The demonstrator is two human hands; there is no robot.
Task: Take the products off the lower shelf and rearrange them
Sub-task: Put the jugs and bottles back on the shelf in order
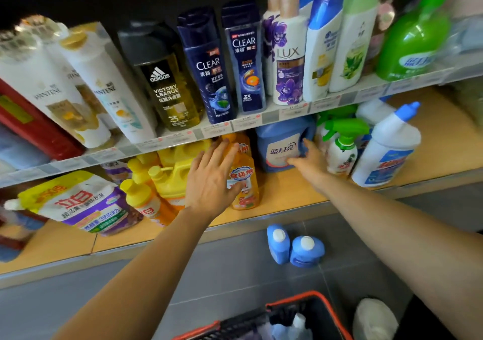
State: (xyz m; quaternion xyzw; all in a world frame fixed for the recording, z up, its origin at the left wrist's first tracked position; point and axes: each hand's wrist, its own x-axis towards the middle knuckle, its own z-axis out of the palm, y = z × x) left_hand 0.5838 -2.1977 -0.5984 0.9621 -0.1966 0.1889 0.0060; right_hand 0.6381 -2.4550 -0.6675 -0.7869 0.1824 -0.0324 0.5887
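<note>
Lower shelf [287, 196], frame centre: orange bottle [245, 190], left hand [213, 180] before it, fingers straight and spread. Right of it: blue jug [281, 146], right hand [308, 159] at its handle, possibly touching; grip cannot be told. Two blue bottles [295, 248] on the floor below.

By the fingers of the left hand [210, 182] is an orange bottle [247, 196]. Left of those fingers are yellow jugs [173, 180]. At the fingers of the right hand [311, 162] is a blue jug [279, 141] with a white label. Right of them, a white spray bottle [341, 154] has a green top. Below the fingers, two blue bottles [305, 252] have white caps.
</note>
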